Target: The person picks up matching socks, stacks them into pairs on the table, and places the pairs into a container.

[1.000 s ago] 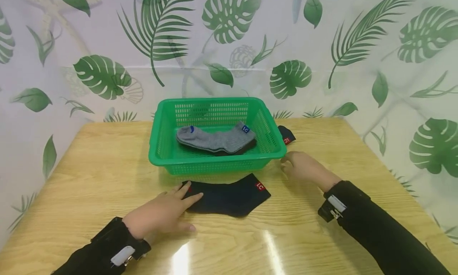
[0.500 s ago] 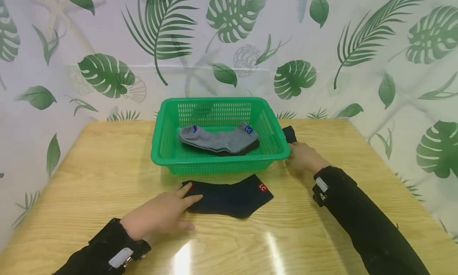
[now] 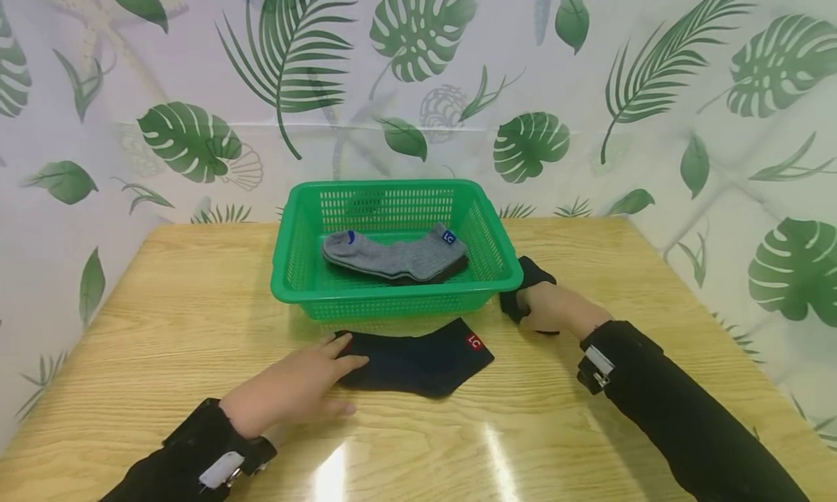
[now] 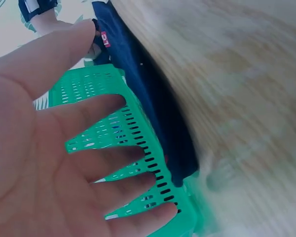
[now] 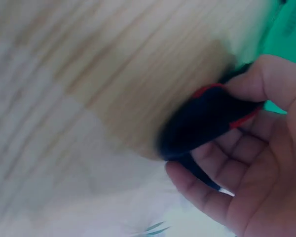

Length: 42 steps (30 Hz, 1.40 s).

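A dark navy sock [image 3: 418,362] with a red LC label lies flat in front of the basket. My left hand [image 3: 301,386] rests on its left end with the fingers spread and straight. To the right of the basket, my right hand [image 3: 556,308] pinches a second dark sock [image 3: 536,271]. In the right wrist view that dark sock [image 5: 197,123], with red patches, hangs between thumb and fingers. The green basket [image 3: 399,293] holds a grey sock [image 3: 392,256] with a blue label, and something dark lies under it.
A wooden table [image 3: 196,298] carries everything. Behind it rises a white wall covering [image 3: 458,146] printed with green leaves. The basket's right wall stands close beside my right hand.
My right hand reached to the dark sock beside the basket, took hold of it and drew it toward the front. My left hand stayed on the flat sock.
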Available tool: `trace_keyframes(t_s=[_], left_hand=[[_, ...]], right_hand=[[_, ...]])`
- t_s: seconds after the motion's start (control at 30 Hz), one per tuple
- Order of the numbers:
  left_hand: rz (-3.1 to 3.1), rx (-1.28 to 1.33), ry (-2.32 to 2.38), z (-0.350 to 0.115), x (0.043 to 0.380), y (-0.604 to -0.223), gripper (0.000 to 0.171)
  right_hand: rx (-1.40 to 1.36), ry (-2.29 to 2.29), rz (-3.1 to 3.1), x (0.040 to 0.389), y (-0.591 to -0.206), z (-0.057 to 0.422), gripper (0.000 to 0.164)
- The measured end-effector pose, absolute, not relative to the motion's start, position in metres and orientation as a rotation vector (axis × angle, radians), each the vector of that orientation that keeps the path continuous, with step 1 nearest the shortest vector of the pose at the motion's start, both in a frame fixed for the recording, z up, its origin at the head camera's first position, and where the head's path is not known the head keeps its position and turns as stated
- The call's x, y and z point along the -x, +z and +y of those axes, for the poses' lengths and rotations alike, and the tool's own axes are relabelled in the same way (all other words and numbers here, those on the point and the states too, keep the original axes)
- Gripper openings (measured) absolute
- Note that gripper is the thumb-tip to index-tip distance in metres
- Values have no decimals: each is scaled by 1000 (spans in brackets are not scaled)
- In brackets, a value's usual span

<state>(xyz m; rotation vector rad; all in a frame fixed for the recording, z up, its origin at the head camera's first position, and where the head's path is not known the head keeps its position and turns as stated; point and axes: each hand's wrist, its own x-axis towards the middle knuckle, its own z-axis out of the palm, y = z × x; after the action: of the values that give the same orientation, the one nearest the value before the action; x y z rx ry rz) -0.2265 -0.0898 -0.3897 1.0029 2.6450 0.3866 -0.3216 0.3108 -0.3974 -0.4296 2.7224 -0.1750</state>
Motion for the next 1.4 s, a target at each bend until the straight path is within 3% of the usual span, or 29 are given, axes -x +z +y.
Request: trace_keyframes(t_s=[0.37, 0.53, 0.67, 0.9, 0.97, 1.03, 1.17, 1.3, 1.4], left_hand=[[2733, -1189, 412, -79, 231, -392, 49], [2825, -1217, 432, -70, 235, -388, 48], [2862, -1192, 549, -60, 237, -379, 54], [2791, -1141, 922, -41, 243, -373, 76], [2790, -1194, 980, -38, 244, -375, 66], [2804, -1242, 1010, -37, 245, -378, 46], [2816, -1237, 1050, -41, 244, -383, 9], [2775, -1106, 1109, -51, 245, -385, 7], [2734, -992, 1198, -59, 246, -385, 8]], right_hand=[[771, -129, 2732, 264, -347, 268, 28], [920, -162, 2961, 244, -324, 252, 20], [1012, -348, 3100, 234, -308, 241, 11], [1233, -896, 2989, 225, -294, 225, 23], [1318, -1008, 2925, 222, -294, 223, 25], [1370, -1089, 2878, 220, -295, 222, 27], [1232, -1251, 2818, 218, -297, 223, 24], [885, -1337, 2802, 222, -299, 227, 18], [642, -1281, 2802, 228, -303, 230, 29]])
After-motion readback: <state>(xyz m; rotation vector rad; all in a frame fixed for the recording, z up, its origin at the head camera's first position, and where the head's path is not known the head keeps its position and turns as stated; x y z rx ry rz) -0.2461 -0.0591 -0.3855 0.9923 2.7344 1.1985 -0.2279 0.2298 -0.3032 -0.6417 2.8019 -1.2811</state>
